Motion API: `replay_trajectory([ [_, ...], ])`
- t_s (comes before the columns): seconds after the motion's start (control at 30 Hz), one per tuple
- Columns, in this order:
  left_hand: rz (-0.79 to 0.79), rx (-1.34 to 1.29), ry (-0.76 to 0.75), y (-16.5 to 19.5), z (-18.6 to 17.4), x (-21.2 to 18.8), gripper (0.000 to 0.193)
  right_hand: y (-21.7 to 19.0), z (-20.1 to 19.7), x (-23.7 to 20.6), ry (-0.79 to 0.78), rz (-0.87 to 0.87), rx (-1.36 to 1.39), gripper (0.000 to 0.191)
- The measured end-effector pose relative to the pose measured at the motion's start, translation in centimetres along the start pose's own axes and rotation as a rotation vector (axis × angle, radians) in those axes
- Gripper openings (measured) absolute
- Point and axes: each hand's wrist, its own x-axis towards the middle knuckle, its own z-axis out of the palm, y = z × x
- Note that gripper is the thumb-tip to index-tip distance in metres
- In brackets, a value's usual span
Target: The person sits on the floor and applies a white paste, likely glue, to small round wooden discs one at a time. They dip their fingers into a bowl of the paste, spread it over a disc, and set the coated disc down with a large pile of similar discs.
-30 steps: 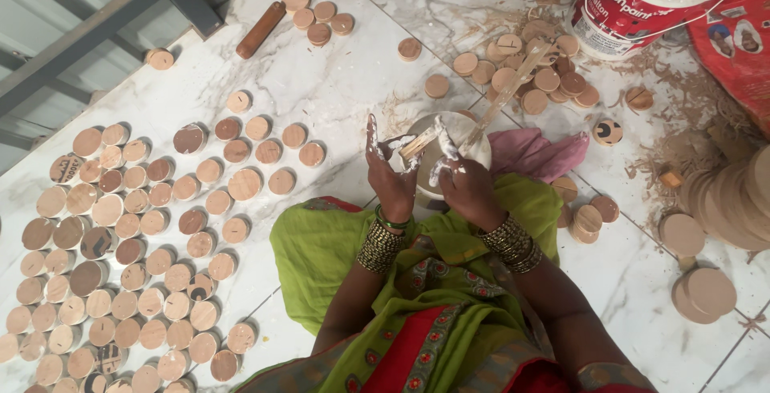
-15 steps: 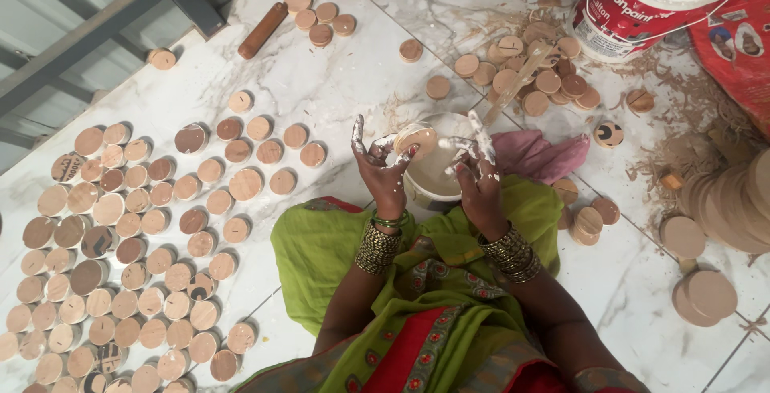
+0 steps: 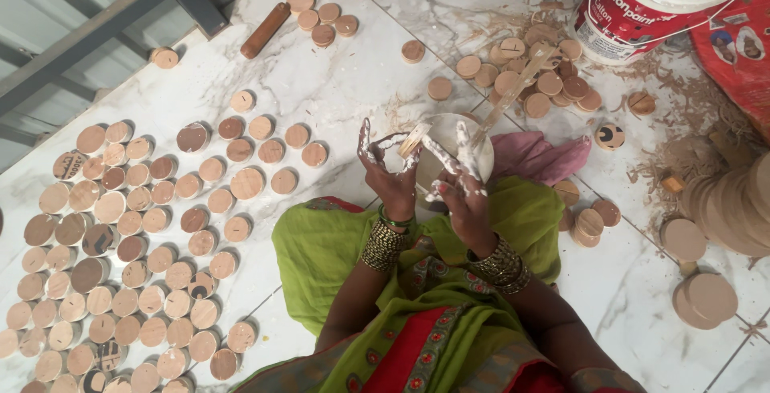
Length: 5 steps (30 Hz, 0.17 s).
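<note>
White paste coats both hands of a seated person. Left hand, fingers curled, pinches a small wooden disc smeared with the paste, held above the lap. Right hand, fingers partly spread, touches the disc's edge with its fingertips; whether it grips anything cannot be told. Just behind the hands, a white bowl holds a flat wooden stick. Rows of wooden discs lie on the marble floor to the left; a paint bucket stands far right.
</note>
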Motion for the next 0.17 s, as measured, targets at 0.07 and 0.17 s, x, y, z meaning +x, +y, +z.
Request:
replay_trajectory([
  [0.07, 0.089, 0.008, -0.015, 0.4, -0.5, 0.3, 0.096, 0.8, -0.8, -0.2, -0.019, -0.036, 0.067, 0.044],
  [0.17, 0.159, 0.147, -0.058, 0.9, -1.0, 0.3, 0.098, 2.8, -2.2, 0.0, -0.066, 0.064, -0.124, 0.050],
])
